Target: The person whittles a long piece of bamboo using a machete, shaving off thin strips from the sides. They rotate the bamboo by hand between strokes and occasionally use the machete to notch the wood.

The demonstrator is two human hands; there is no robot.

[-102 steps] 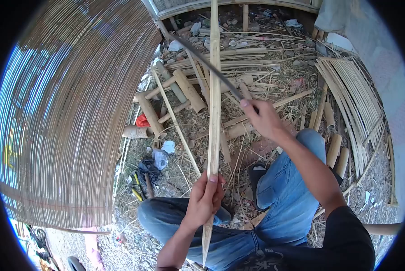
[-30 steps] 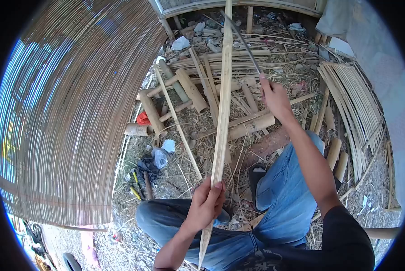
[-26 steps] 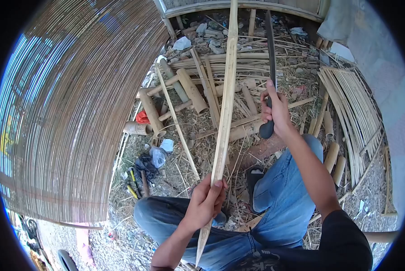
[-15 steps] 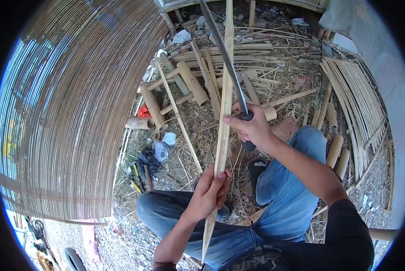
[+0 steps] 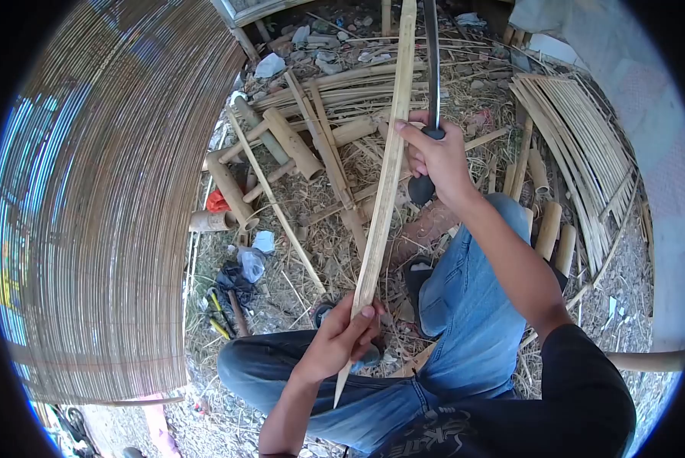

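Note:
A long split bamboo strip (image 5: 385,202) runs upward and slightly right from my lap, its near end tapering to a point. My left hand (image 5: 340,340) is closed around it near that pointed end. Higher up, my right hand (image 5: 443,160) grips the black handle of a long-bladed knife (image 5: 434,72). The thumb of that hand also presses against the strip's edge. The blade points away from me, beside the strip on its right and roughly parallel to it; its tip is beyond the top of the view.
A slatted bamboo blind (image 5: 98,229) hangs at the left. Bamboo tube pieces (image 5: 291,143) and strips lie on the littered ground ahead. A stack of slats (image 5: 579,153) lies to the right. Near my left knee are a black plastic bag (image 5: 234,281) and a yellow-and-black tool (image 5: 220,314).
The knife has swung from crossing over the strip to lying along its right side. My right hand has moved up and slightly right, with the strip's far end leaning further right. The view has shifted.

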